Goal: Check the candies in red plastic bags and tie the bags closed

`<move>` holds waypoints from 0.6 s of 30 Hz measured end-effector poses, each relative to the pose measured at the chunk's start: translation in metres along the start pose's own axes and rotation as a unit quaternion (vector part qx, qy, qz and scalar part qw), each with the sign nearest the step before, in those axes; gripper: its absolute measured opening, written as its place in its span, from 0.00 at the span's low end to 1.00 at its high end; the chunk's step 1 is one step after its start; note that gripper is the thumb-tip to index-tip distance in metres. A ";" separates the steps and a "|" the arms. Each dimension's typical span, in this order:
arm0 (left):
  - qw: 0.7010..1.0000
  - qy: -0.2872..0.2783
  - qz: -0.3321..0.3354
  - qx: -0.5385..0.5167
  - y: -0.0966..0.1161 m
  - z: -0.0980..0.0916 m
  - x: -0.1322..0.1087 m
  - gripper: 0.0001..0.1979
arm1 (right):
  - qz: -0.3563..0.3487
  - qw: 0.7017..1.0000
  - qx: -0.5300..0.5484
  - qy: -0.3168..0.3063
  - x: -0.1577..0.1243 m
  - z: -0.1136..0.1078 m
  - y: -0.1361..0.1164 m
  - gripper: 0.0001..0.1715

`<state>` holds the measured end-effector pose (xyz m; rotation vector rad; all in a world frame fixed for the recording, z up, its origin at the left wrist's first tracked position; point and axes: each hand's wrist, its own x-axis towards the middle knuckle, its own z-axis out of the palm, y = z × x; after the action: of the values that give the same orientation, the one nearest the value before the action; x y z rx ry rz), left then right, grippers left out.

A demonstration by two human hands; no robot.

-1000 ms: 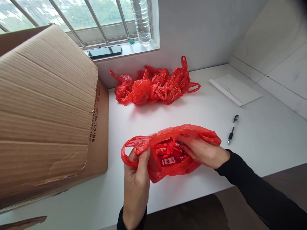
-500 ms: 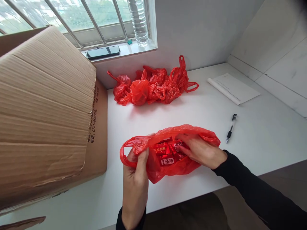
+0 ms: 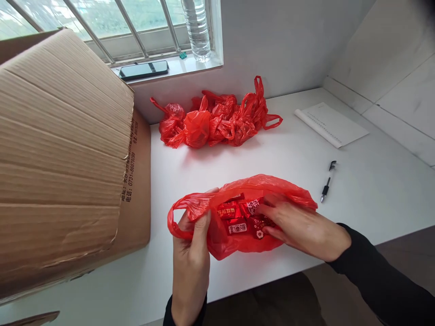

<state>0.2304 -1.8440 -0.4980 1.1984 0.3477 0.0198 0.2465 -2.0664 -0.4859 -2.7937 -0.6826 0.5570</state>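
Observation:
A red plastic bag [image 3: 244, 242] lies on the table with its mouth spread wide. Inside are several red-wrapped sweets [image 3: 237, 227], some printed with white labels. My left hand [image 3: 192, 253] is closed on the bag's left rim by the handle, thumb on the near side and fingers behind the plastic. My right hand [image 3: 299, 226] reaches into the bag from the right. Its thumb and forefinger are apart around a dark red flowered wrapper [image 3: 260, 231]; the other fingertips are partly hidden among the sweets.
Several tied red bags [image 3: 210, 120] lie against the wall. A large cardboard box [image 3: 68, 158] stands at left. A pen [image 3: 327, 183] and a paper sheet [image 3: 331, 122] lie at right. A phone [image 3: 144, 70] and water bottle [image 3: 197, 31] are on the sill.
My right hand has shifted slightly right and down within the bag, and the flowered wrapper shows beside its thumb. My left hand keeps its hold on the rim.

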 end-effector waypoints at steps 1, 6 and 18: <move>1.000 0.003 0.007 0.021 0.001 0.000 -0.001 0.19 | -0.007 1.000 0.005 0.009 0.001 -0.001 -0.002 0.14; 0.968 -0.027 0.114 0.223 0.006 -0.005 -0.007 0.27 | -0.071 0.986 0.031 0.150 -0.004 -0.023 -0.024 0.11; 0.956 -0.079 0.195 0.205 0.017 -0.007 -0.015 0.12 | 0.114 0.932 -0.209 0.273 -0.003 0.010 0.024 0.29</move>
<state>0.2175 -1.8342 -0.4810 1.6567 -0.0360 0.2023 0.2491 -2.0878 -0.5011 -3.2100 -0.3851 -0.3884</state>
